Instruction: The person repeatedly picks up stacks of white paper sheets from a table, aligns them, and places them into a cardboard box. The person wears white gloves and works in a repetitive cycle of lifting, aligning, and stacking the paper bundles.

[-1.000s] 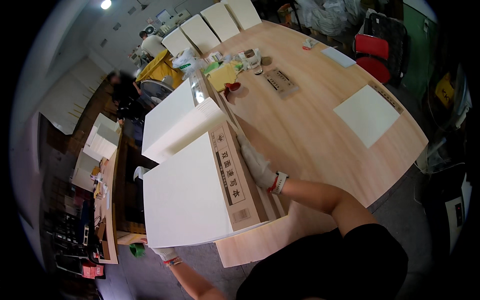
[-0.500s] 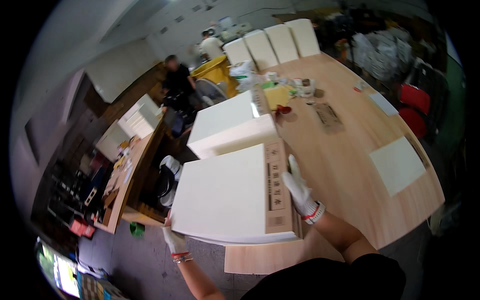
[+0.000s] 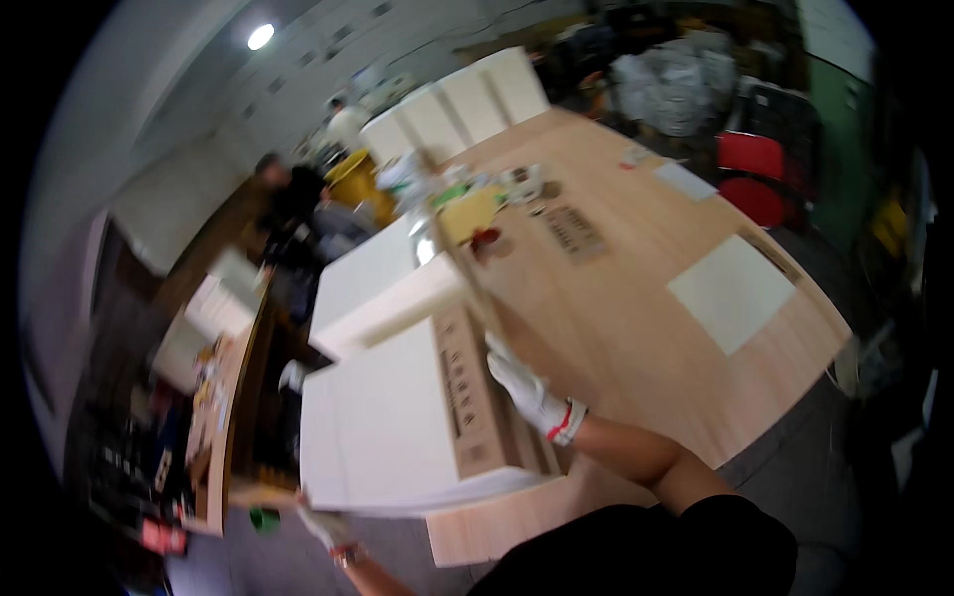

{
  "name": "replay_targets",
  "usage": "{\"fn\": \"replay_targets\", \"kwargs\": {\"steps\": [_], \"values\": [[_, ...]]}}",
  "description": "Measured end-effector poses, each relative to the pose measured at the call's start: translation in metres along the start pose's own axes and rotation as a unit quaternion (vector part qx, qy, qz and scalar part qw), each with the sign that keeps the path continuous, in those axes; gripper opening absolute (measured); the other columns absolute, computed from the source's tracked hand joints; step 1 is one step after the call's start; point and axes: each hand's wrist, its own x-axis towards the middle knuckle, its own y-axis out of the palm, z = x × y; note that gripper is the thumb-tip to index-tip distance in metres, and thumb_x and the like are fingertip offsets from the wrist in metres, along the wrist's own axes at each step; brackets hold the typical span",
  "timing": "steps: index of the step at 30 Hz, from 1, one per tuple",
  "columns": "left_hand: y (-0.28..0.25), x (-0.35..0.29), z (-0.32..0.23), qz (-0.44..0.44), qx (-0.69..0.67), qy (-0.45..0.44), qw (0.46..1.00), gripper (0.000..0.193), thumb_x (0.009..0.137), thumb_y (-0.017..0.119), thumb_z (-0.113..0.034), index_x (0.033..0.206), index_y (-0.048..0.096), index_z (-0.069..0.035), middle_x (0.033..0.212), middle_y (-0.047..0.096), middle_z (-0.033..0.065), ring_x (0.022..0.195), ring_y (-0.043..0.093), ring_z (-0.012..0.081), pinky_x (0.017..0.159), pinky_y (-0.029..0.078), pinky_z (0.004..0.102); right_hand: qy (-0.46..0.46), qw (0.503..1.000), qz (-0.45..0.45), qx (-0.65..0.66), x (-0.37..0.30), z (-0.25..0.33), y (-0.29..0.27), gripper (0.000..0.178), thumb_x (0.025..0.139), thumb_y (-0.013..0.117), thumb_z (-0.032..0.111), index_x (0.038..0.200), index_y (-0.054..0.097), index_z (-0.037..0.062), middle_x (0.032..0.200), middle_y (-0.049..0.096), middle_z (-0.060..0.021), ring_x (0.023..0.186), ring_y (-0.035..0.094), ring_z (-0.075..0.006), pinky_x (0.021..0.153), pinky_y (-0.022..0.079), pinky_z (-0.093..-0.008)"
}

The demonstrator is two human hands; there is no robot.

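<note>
A thick stack of white paper sheets with a brown printed strip along its right side lies at the near left of the wooden table. My right hand, in a white glove with a red-edged cuff, rests along the stack's right side, fingers stretched out. At the near left corner of the stack is my left hand, also gloved. Its fingers are smeared and partly hidden by the stack's edge. Just beyond stands a second white stack with a similar strip.
On the wooden table lie a white sheet, a brown printed strip and a dark red object. Several tall white stacks line the far end. A red chair stands right; a person is far left.
My view has swung to the right, so the table and stacks appear farther left. Both hands stay at the same sides of the near stack.
</note>
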Motion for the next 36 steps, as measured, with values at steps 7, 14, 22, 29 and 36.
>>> {"fn": "replay_targets", "kwargs": {"steps": [7,14,22,29,36], "values": [[0.063,-0.051,0.036,0.005,0.239,0.155,0.959,0.050,0.086,0.046,-0.042,0.119,0.048,-0.005,0.121,0.051,0.0123,0.111,0.048,0.0311,0.091,0.039,0.0407,0.150,0.950,-0.128,-0.244,-0.124,-0.080,-0.221,0.048,0.097,0.028,0.028,0.140,0.027,0.0067,0.149,0.017,-0.0110,0.137,0.016,-0.0237,0.111,0.015,-0.0339],[0.083,-0.196,0.165,0.038,0.548,0.049,0.834,0.041,0.086,0.048,-0.039,0.111,0.054,-0.008,0.112,0.057,0.0119,0.101,0.053,0.0321,0.084,0.043,0.0387,0.157,0.682,-0.146,-0.699,-0.148,-0.029,-0.476,0.057,0.088,0.043,0.037,0.138,0.030,0.0115,0.146,0.023,-0.0121,0.134,0.019,-0.0336,0.107,0.013,-0.0501],[-0.009,-0.394,0.329,0.103,0.633,-0.179,0.746,0.031,0.086,0.050,-0.035,0.101,0.061,-0.011,0.101,0.063,0.0114,0.091,0.059,0.0333,0.075,0.048,0.0365,0.264,0.691,-0.077,-0.669,-0.171,-0.028,-0.549,0.062,0.089,0.038,0.045,0.139,0.029,0.0103,0.147,0.021,-0.0117,0.136,0.013,-0.0312,0.110,0.005,-0.0475],[0.263,-0.463,0.289,0.297,0.654,-0.156,0.678,0.029,0.086,0.049,-0.031,0.103,0.062,-0.011,0.087,0.065,0.0127,0.083,0.062,0.0278,0.074,0.048,0.0355,0.269,0.691,-0.115,-0.661,-0.196,-0.019,-0.544,0.058,0.088,0.043,0.040,0.134,0.036,0.0067,0.146,0.023,-0.0149,0.135,0.016,-0.0337,0.110,0.006,-0.0495],[0.316,-0.447,0.320,0.382,0.614,-0.064,0.688,0.028,0.084,0.050,-0.024,0.104,0.057,-0.007,0.094,0.062,0.0152,0.089,0.059,0.0307,0.078,0.046,0.0384,0.292,0.662,-0.094,-0.684,-0.212,-0.024,-0.567,0.061,0.087,0.043,0.044,0.135,0.035,0.0081,0.148,0.019,-0.0110,0.136,0.015,-0.0307,0.109,0.010,-0.0501]]}}
